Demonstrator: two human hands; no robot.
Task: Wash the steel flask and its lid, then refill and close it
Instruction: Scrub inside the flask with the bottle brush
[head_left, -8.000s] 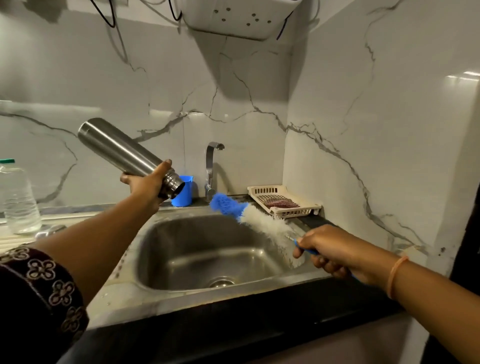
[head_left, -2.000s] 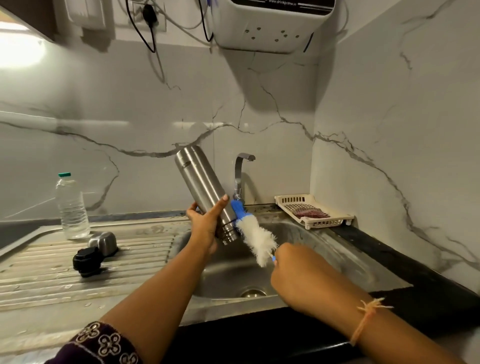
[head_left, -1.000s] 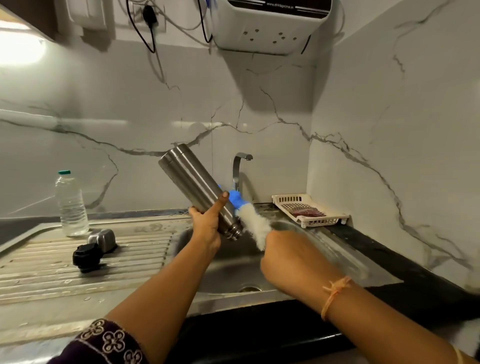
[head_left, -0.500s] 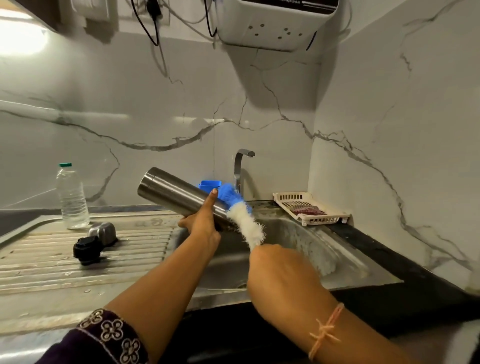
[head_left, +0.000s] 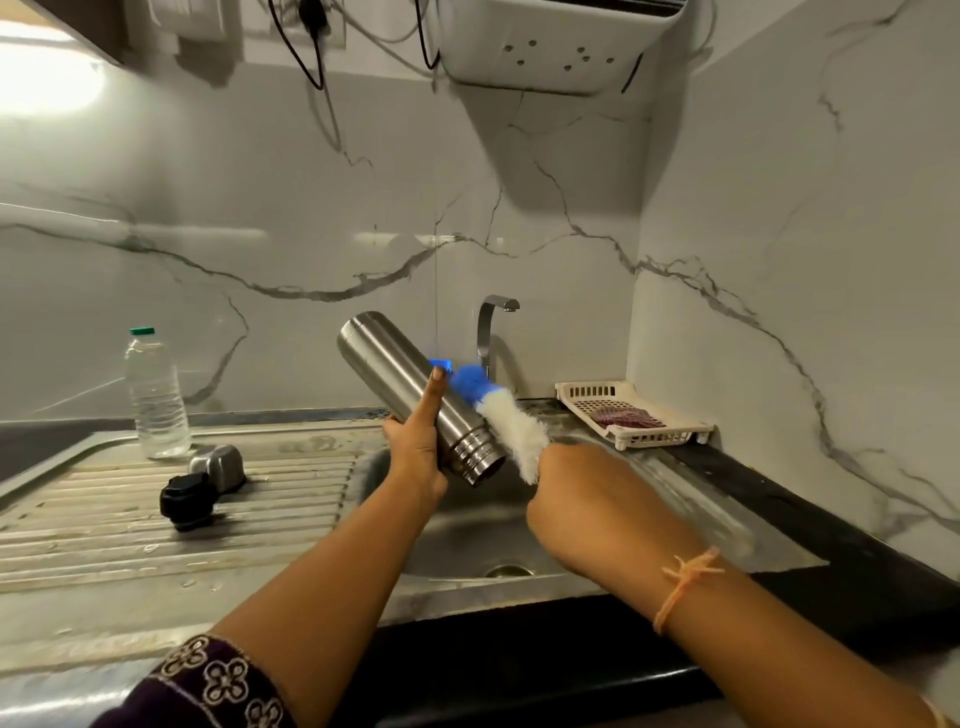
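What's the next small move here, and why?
Probably draw the brush back and aim its blue tip into the flask mouth. The left hand holds the flask tilted, open mouth over the sink; the right hand's brush lies alongside, outside it.

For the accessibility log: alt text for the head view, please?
Over a steel sink, the left hand grips a tilted steel flask, mouth pointing down, while the right hand holds a blue-and-white bottle brush alongside its neck. A black lid and a steel cap lie on the draining board at left, near a plastic water bottle.
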